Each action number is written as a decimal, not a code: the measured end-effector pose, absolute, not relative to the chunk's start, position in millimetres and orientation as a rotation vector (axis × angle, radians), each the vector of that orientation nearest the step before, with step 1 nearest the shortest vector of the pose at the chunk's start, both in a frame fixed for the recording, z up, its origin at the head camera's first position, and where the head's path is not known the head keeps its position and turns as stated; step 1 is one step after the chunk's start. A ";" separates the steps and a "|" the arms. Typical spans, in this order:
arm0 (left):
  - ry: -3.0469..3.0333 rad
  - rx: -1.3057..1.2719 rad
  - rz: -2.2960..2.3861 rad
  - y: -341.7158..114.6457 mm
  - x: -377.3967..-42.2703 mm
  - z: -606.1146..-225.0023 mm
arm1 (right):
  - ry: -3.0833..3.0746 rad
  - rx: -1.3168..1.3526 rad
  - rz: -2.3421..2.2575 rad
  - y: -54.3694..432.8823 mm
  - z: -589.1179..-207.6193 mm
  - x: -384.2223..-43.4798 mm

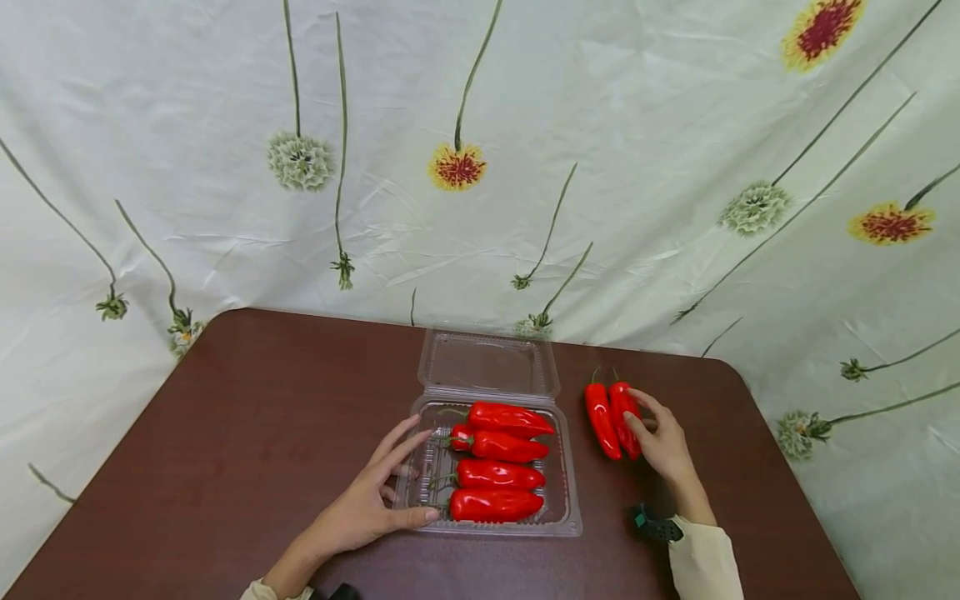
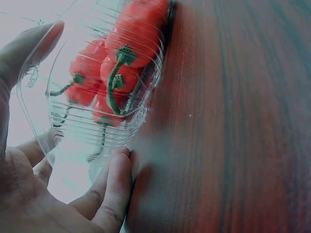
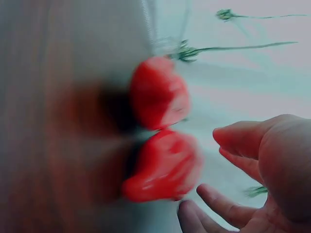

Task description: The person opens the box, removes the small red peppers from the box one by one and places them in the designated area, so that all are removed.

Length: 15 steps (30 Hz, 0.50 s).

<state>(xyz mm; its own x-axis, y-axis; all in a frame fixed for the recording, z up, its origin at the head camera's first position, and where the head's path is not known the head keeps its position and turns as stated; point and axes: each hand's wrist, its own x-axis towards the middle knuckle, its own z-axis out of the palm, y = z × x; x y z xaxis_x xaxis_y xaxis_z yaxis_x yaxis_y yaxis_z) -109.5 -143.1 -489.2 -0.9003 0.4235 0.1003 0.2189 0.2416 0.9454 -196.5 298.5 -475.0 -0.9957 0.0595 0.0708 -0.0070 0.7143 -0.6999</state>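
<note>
A clear plastic clamshell box (image 1: 567, 487) lies on the table with its lid (image 1: 487, 364) laid back. Several long red peppers (image 1: 498, 475) fill it in a row, green stems pointing left. My left hand (image 1: 367, 500) spreads along the box's left side, thumb at the near rim and fingers by the left edge. Two more red peppers (image 1: 602, 421) lie side by side to the right of the box. Over the right-hand pepper (image 3: 165, 167) of this pair, my right hand (image 1: 660, 437) reaches with thumb and fingers apart; the right wrist view shows a gap between fingertips and pepper.
The dark brown table (image 1: 247, 433) extends on both sides of the box. Behind it hangs a pale cloth (image 1: 630, 167) printed with flowers, close to the far edge and the lid. A dark band (image 1: 656, 527) sits on the right wrist.
</note>
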 end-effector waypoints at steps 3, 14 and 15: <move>2.333 0.615 1.727 -142.9 -109.1 -489.2 | -2.782 -0.004 1.088 297.5 -468.7 -193.5; 2.335 0.616 1.724 -143.5 -110.0 -490.9 | -2.660 0.207 1.057 273.9 -433.9 -181.1; 2.336 0.614 1.723 -143.5 -110.2 -490.8 | -2.659 0.231 1.062 271.5 -431.2 -180.1</move>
<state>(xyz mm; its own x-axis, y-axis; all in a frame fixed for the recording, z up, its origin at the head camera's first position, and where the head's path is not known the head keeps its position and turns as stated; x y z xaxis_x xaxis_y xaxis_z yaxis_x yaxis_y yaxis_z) -110.2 -143.5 -490.8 -0.8999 0.4239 0.1021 0.2228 0.2456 0.9434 -180.1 271.5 -431.2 -0.9512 -0.0476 0.3048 -0.2445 0.7189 -0.6507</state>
